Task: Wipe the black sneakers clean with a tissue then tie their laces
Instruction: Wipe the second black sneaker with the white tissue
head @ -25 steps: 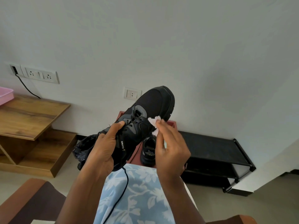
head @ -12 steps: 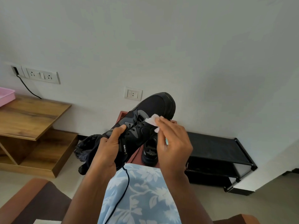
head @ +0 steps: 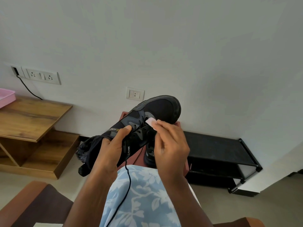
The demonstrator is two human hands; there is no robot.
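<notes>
My left hand point(head: 110, 150) grips a black sneaker point(head: 157, 110) around its heel and collar, thumb over the tongue, toe raised toward the wall. My right hand point(head: 170, 145) pinches a small white tissue point(head: 151, 121) and presses it on the upper beside the laces, just behind the toe. A loose black lace point(head: 127, 179) hangs from the shoe down over my lap. The second black sneaker point(head: 149, 154) stands on a reddish stool point(head: 124, 114) below, mostly hidden by my right hand.
A low black shoe rack point(head: 218, 149) stands against the wall at right. A wooden shelf unit point(head: 32, 117) with a pink tray point(head: 6, 95) is at left. A dark bag point(head: 86, 148) hangs behind my left hand. Blue floral cloth point(head: 142, 199) covers my lap.
My right hand has slid the tissue up the sneaker from beside the laces toward the toe. The left hand has turned the shoe a little, showing more of its side.
</notes>
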